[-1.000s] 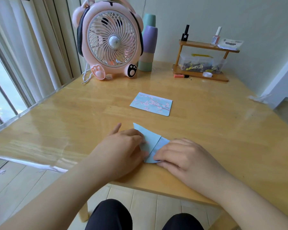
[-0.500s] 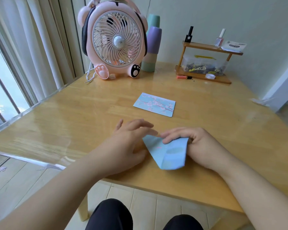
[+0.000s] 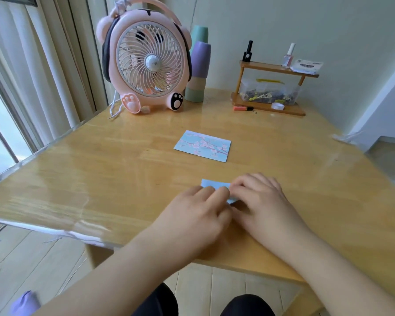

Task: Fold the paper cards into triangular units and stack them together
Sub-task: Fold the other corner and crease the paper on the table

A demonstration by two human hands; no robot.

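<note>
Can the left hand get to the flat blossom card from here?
Probably yes: bare table lies between the left hand and the blossom card, but it is busy on the blue folded paper.

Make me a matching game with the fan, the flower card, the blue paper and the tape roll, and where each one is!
Things:
1. fan
2. flower card
3. blue paper
4. tape roll

Places:
A. under both hands
B. on the bottom board of the small wooden shelf
C. flat and alone in the middle of the table
D. at the far end, beside the stacked cups

Pairs: 1-D, 2-C, 3-A, 4-B
</note>
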